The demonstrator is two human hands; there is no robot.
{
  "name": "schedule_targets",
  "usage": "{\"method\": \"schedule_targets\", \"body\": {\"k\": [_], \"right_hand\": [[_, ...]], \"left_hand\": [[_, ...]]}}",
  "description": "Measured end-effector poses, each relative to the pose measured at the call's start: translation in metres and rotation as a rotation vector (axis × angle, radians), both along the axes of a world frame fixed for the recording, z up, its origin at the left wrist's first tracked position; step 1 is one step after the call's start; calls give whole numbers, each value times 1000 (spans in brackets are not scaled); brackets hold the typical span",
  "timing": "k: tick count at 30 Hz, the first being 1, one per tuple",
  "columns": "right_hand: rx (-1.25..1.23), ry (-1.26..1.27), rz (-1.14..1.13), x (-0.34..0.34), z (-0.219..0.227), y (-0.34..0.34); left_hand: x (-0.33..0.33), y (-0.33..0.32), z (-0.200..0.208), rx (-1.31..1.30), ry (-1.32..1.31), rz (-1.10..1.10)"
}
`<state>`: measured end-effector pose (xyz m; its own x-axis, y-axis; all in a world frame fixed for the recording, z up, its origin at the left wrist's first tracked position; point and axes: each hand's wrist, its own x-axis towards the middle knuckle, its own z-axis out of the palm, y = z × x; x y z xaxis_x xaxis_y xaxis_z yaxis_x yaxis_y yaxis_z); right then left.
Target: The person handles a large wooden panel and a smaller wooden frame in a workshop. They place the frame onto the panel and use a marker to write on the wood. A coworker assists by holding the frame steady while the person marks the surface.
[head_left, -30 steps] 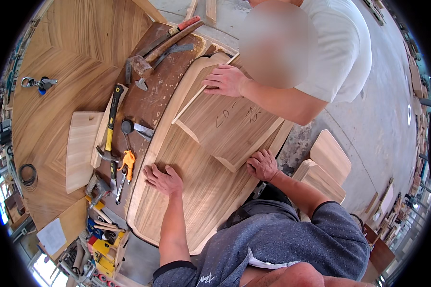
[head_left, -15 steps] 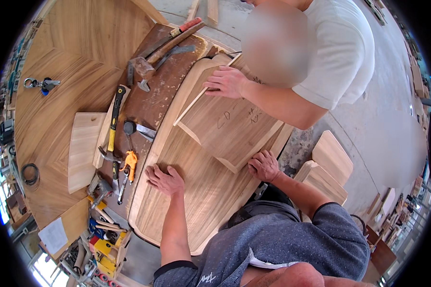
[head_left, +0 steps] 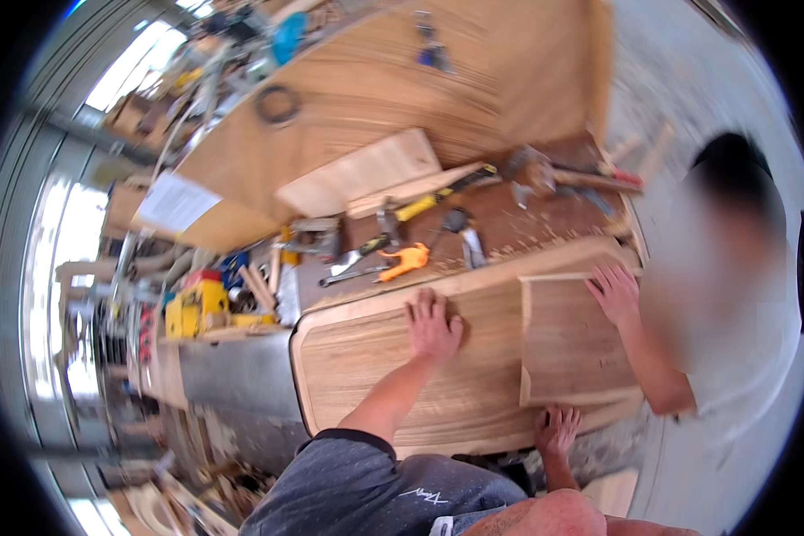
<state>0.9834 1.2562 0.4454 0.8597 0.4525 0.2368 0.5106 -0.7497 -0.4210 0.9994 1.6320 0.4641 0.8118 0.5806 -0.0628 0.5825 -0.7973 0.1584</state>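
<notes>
A large wooden panel with rounded corners lies on the bench before me. My left hand rests on its far part, palm down, fingers spread and holding nothing. On the panel's right part lies a smaller wooden board with pale edge strips. At the near edge, just below that board, my right hand lies with its fingers apart on the wood; its thumb side is unclear. Another person's hand rests on the smaller board's far side.
Beyond the panel lie a yellow-and-black hammer, an orange-handled tool, a dark mallet and more hammers. A large veneered tabletop stands behind, bearing a black coil. The co-worker stands at right.
My view has swung left, bringing the windows and shelving into sight and blurring the picture. Both my hands stay on the large panel; the co-worker's hand stays on the smaller board.
</notes>
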Motion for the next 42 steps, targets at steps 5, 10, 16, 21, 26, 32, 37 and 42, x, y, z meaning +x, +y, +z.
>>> {"method": "schedule_targets", "body": {"k": [5,10,16,21,26,32,37,42], "right_hand": [[-13,-15,22,-2,5,-5],[2,-59,43,-1,-5,-13],[-68,-70,23,-5,0,-10],[-139,-125,33,-3,-9,-6],[-286,-182,18,-5,-21,-12],[-460,91,-30,-64,8,26],[-458,199,302,-159,4,104],[-486,236,644,-279,50,259]], "left_hand": [[-1,-7,4,-48,-97,-15],[-5,-15,9,-83,-161,0],[-10,-12,7,-95,-193,-4],[-25,-1,13,-175,-214,-38],[-108,-16,23,-312,-248,-180],[-346,-53,23,-785,-482,-52],[-575,-61,28,-753,-362,424],[-733,-76,28,-699,-421,1071]]}}
